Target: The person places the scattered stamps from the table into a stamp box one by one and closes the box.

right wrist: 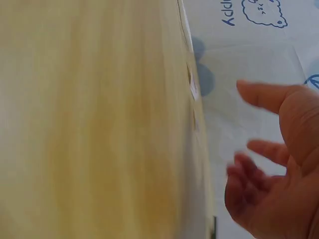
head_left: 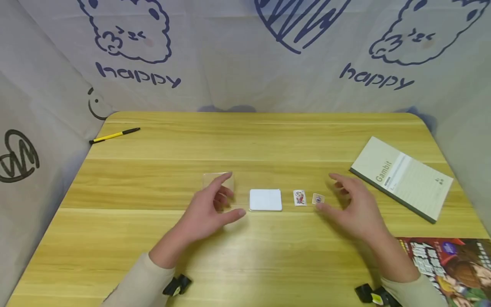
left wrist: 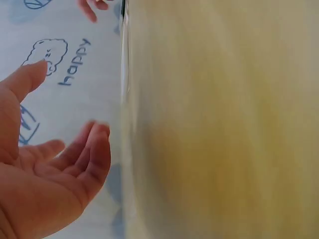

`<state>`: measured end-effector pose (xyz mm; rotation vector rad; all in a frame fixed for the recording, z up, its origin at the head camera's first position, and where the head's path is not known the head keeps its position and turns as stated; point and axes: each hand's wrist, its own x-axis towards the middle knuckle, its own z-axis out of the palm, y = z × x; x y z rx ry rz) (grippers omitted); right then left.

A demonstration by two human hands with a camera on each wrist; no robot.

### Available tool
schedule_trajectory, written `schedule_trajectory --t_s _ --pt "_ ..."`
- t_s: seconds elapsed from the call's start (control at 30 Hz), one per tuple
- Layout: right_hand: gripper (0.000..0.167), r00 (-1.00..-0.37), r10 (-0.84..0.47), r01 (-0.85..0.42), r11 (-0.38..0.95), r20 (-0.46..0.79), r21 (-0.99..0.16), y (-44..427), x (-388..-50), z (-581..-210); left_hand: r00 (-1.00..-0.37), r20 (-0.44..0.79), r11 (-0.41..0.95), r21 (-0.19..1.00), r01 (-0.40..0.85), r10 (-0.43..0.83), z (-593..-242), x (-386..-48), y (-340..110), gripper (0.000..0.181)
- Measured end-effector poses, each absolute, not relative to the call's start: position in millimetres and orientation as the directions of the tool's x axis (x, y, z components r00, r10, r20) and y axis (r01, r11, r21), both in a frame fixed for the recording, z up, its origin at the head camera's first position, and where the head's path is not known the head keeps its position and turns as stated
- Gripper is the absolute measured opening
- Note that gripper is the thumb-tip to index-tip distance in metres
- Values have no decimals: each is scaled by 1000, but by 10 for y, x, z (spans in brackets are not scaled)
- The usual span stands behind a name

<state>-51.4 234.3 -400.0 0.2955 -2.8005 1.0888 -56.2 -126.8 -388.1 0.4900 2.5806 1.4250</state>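
Note:
In the head view a white rectangular card stack (head_left: 265, 200) lies between the two hands. Right of it are a small printed card (head_left: 300, 198) and a smaller square sticker-like piece (head_left: 318, 199). The left hand (head_left: 205, 213) hovers with relaxed, spread fingers over a clear flat case (head_left: 207, 179) and holds nothing. Beside the small square piece, the right hand (head_left: 358, 209) has its thumb near that piece and its fingers loosely bent, empty. Both wrist views show the left palm (left wrist: 50, 184) and right palm (right wrist: 284, 194) with nothing in them.
A yellow and black pen (head_left: 115, 135) lies at the table's back left. The Gambit notebook (head_left: 402, 179) sits at the right, with a colourful magazine (head_left: 452, 268) at the front right edge. Behind the wooden table (head_left: 245, 145) hangs a white cloth with drawings (head_left: 245, 55).

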Motion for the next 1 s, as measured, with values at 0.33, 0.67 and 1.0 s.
schedule_trajectory --t_s 0.33,0.67,1.0 --pt "59 -968 -238 -198 542 77 -817 2206 -619 -4182 -893 55 353 906 232 446 -4150 -713 -1152 75" --pt "50 -959 -280 -210 576 50 -790 2158 -721 -4259 -925 102 356 903 241 367 -4205 -867 -1156 66" --pt "45 -958 -284 -188 570 22 -800 2154 -753 -4299 -919 -45 439 887 143 391 -4211 -845 -1000 75"
